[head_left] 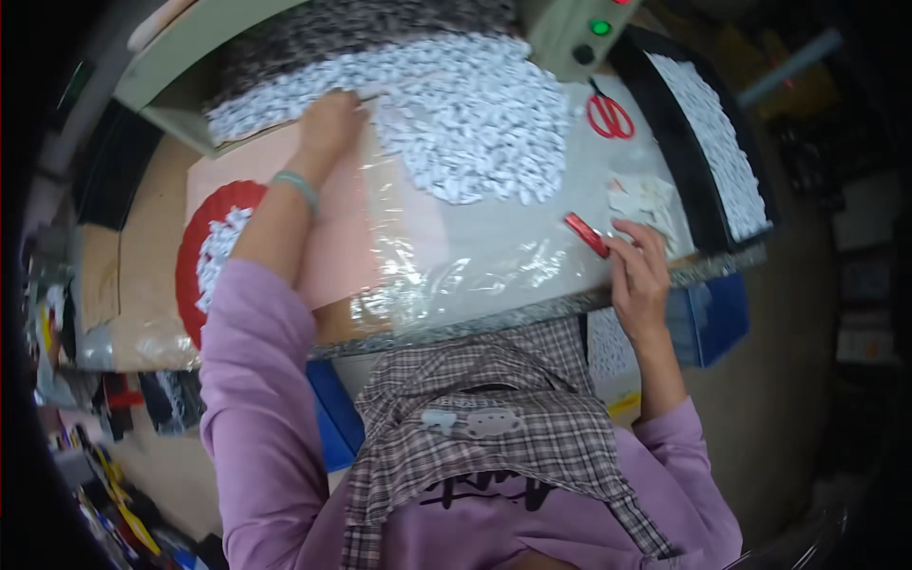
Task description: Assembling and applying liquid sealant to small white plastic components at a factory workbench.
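My left hand reaches forward to the near-left edge of a wide heap of small white pieces. Its fingers are curled together, and whatever they pinch is too small or blurred to make out. On the right, close to the table's front edge, my right hand grips the end of a small, flat red bar-shaped tool between thumb and fingers. A red round plate with more white pieces lies beside my left forearm, partly hidden by it.
Red-handled scissors lie right of the heap, below a pale machine post with a green light. A black tray of white pieces stands at the right. Crumpled white scraps sit beyond my right hand. Dark grey pieces spread behind the heap.
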Tool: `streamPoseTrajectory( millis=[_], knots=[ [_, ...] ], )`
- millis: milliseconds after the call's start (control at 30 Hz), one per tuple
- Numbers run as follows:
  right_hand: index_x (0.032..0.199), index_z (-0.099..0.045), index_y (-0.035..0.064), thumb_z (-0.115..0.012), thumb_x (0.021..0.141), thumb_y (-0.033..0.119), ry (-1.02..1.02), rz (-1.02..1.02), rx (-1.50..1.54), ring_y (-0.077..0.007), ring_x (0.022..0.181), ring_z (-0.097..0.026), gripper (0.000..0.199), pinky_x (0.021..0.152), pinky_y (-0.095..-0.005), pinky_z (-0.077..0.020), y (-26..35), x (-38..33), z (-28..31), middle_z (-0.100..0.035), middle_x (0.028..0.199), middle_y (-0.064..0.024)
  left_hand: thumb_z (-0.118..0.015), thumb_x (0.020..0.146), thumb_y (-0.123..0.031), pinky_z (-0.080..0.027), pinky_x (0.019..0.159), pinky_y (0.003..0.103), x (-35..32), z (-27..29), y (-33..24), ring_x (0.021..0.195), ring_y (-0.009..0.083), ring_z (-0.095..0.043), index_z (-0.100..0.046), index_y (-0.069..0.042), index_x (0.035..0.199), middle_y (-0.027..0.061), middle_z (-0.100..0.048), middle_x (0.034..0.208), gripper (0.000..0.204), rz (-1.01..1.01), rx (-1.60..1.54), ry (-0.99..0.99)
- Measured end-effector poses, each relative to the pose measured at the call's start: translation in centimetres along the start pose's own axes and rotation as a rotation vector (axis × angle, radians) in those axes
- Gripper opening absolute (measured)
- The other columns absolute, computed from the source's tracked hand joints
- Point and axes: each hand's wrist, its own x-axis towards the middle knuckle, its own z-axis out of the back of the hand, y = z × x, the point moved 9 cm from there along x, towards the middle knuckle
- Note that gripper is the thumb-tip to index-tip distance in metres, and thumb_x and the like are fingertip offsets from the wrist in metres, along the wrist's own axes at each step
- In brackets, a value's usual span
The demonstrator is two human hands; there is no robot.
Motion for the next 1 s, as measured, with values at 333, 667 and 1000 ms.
streamPoseTrajectory(
  millis=[333, 667, 1000],
  knots=[
    [0.096, -0.064, -0.0005, -0.058, 0.08, -0.007, 0.032, -0.122, 0.026, -0.0288, 0.088, -0.061, 0.018, 0.077, -0.0341, -0.0482, -3.4, -0.4, -0.4, -0.063, 0.094, -0.0137, -0.065, 0.08, -0.013, -0.05, 0.073, 0.031, -1.3, 4.1, -1.5, 0.08, 0.0207, -0.064, -0.068, -0.004, 0.107, 0.0117, -0.067, 0.09, 0.028, 0.055, -0.464, 0.012],
    [0.122, -0.054, -0.0007, -0.064, 0.081, 0.004, -0.285, -0.399, 0.133, -0.0217, 0.105, -0.059, 0.043, 0.082, -0.0317, -0.05, -11.8, 3.1, 0.3, -0.057, 0.122, -0.0151, -0.065, 0.083, -0.003, -0.054, 0.083, 0.028, -15.4, 8.5, -13.3, 0.092, 0.0224, -0.066, -0.062, 0.005, 0.11, 0.0149, -0.065, 0.105, 0.028, 0.36, -1.637, 0.407],
    [0.12, -0.054, -0.0004, -0.063, 0.087, 0.008, -0.185, -0.386, 0.267, -0.0156, 0.095, -0.063, 0.035, 0.081, -0.0284, -0.0497, -16.0, 4.5, -3.1, -0.064, 0.106, -0.012, -0.06, 0.089, -0.006, -0.058, 0.08, 0.028, -23.9, 3.5, -19.3, 0.095, 0.0269, -0.065, -0.053, 0.005, 0.122, 0.0194, -0.06, 0.108, 0.035, 0.668, -2.239, 0.627]
  ],
)
